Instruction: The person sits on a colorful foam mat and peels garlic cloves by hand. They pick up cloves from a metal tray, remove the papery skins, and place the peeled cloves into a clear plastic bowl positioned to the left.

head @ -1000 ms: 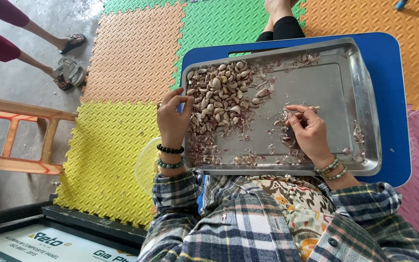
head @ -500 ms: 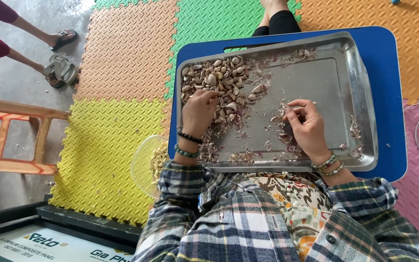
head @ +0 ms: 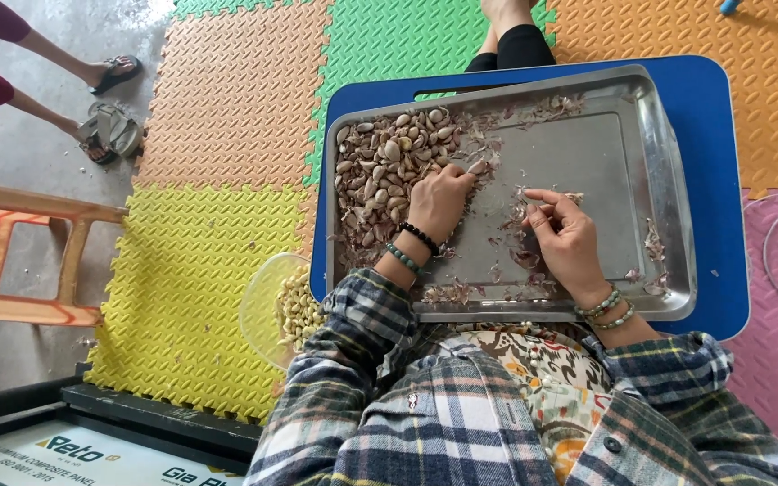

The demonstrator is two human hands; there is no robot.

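**Left hand now on the garlic pile; right hand pinching at tray centre**

Since the earlier frames, the left hand has moved from the near-left edge of the metal tray onto the pile of unpeeled garlic cloves. The right hand has stayed near the middle of the tray.

Left hand: palm down, fingers curled over the right edge of the pile, fingertips touching cloves. Whether a clove is actually gripped cannot be determined. Dark and green bead bracelets sit at the wrist.

Right hand: fingers drawn narrow, thumb and forefinger pinched at a small pale piece; the piece is too small to identify with certainty. Bead bracelets sit at this wrist as well.

Clove location: the pile fills the left third of the tray. Loose papery skins are scattered over the centre, far edge and right side.

Support: the tray rests on a blue board across the person's lap, above coloured foam floor mats.

Adjacent items: a clear bowl of peeled cloves sits just left of the board. Another person's sandalled feet are at upper left, well apart.
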